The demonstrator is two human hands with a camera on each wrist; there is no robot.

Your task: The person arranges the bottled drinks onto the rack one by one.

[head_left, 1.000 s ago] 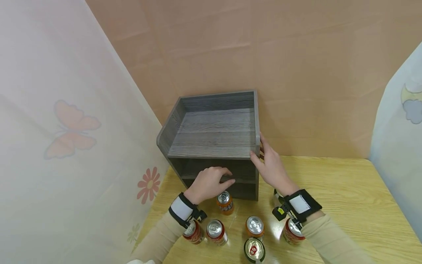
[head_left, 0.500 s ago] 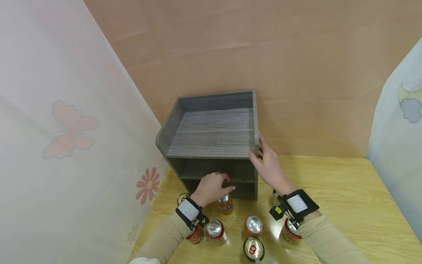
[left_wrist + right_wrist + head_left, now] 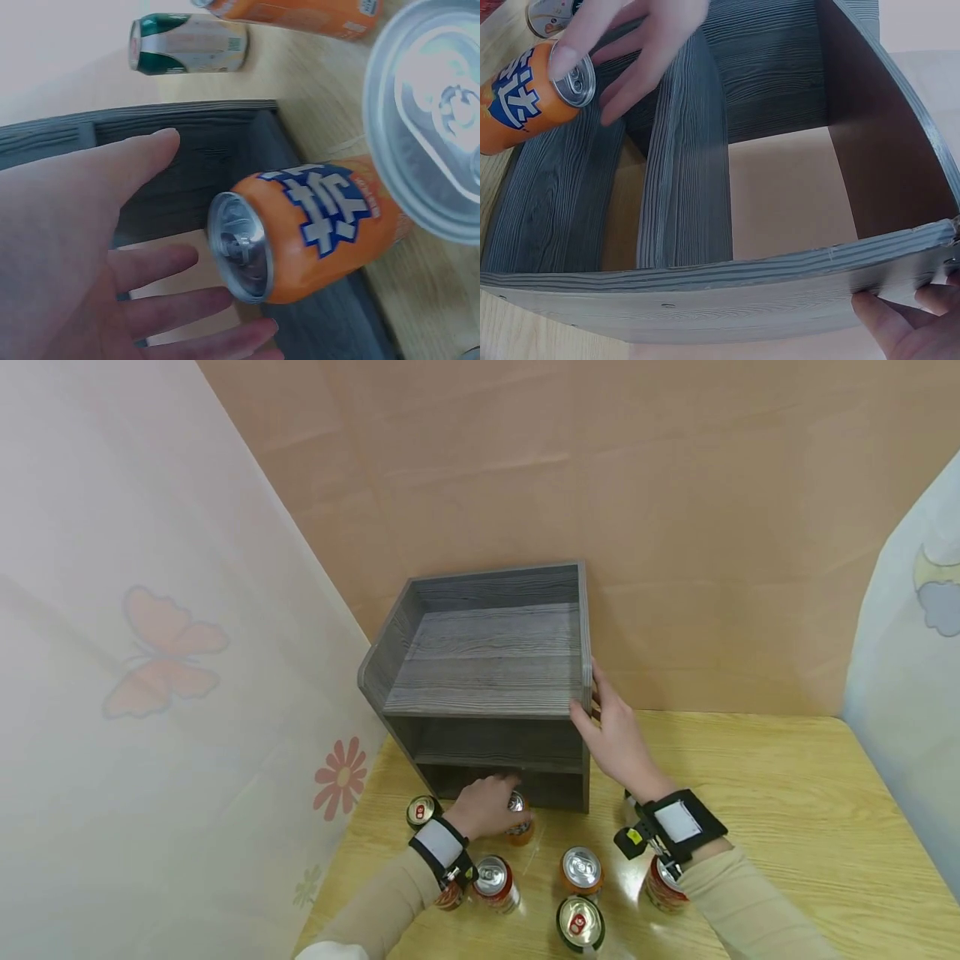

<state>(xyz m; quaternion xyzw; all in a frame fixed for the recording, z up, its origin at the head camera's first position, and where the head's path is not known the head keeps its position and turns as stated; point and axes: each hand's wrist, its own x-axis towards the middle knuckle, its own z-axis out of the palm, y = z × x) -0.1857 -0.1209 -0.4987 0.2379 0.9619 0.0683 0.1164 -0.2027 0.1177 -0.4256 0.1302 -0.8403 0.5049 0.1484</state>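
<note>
A grey wood-grain shelf unit (image 3: 487, 660) with an open top and two compartments stands at the back of the table. An orange soda can (image 3: 520, 837) stands upright before its lower compartment. My left hand (image 3: 483, 806) reaches over this can; in the left wrist view the thumb and fingers are spread around the can's silver top (image 3: 241, 247), with a gap to the thumb. My right hand (image 3: 618, 739) holds the unit's right side panel, thumb at the front edge and fingers (image 3: 889, 322) along the outer face.
Near the left forearm are a green-rimmed can (image 3: 422, 811) and a red can (image 3: 495, 885). Another orange can (image 3: 581, 870) stands behind a green-rimmed can (image 3: 581, 925). A red can (image 3: 665, 885) sits by the right wrist. Fabric walls border the table (image 3: 757, 810).
My left hand has come down from in front of the compartments to the orange can's top. A green-rimmed can has come into view behind the left wrist. My right hand stays put.
</note>
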